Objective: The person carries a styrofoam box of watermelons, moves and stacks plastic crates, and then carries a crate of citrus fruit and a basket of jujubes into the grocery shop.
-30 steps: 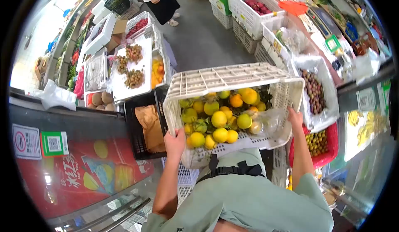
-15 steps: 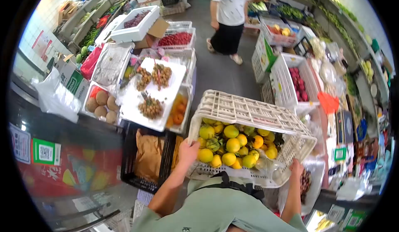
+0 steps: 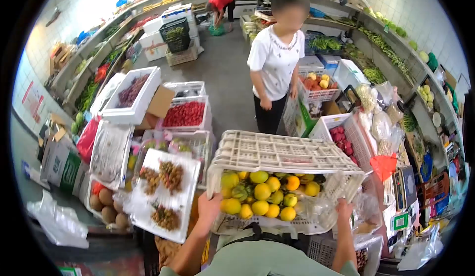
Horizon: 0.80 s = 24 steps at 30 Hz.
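A large off-white slatted plastic crate (image 3: 287,150) is held against my waist, tilted so that I look into it. Inside lie yellow-green citrus fruits (image 3: 262,192), several with leaves, and a clear plastic bag (image 3: 311,207) at the right. My left hand (image 3: 210,207) is wrapped round the crate's near left corner. At its near right end my right hand (image 3: 345,209) grips the rim. The undersides of both hands' fingers are partly hidden by the crate.
Left of me, a white foam tray (image 3: 173,177) carries bunches of small brown fruit. A person (image 3: 277,58) in a white top stands just beyond the crate. Farther back, someone in red (image 3: 221,4) bends down. Crates of red fruit (image 3: 185,114) and dragon fruit (image 3: 341,140) flank the aisle.
The view has tilted up and moved forward into the shop, bringing the crate closer to the person in white. Both my hands keep their hold on the crate.
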Motion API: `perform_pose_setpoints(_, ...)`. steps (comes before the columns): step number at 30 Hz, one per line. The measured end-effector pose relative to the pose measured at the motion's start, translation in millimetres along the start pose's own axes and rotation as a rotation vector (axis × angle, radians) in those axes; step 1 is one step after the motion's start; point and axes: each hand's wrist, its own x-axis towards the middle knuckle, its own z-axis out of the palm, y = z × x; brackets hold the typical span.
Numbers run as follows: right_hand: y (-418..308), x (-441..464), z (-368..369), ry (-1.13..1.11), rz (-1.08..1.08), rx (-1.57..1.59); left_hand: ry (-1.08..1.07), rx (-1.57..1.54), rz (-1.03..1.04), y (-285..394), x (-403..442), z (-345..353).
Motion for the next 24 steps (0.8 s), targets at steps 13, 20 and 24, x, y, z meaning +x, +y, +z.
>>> perform_pose_setpoints(13,-35.6,81.0,184.3,-0.250,0.000,-0.076,0.280,-0.085,-0.161,38.8,68.5,-23.5)
perform_pose_setpoints(20,-45.6,106.9,228.6,-0.414,0.051,0.016,0.431,-0.002,-0.177,50.8,43.5,-17.4)
perform_pose_setpoints(24,-66.8,104.8,245.9,-0.455,0.017,-0.040,0.475,0.011,-0.127,63.7,35.6,-7.0)
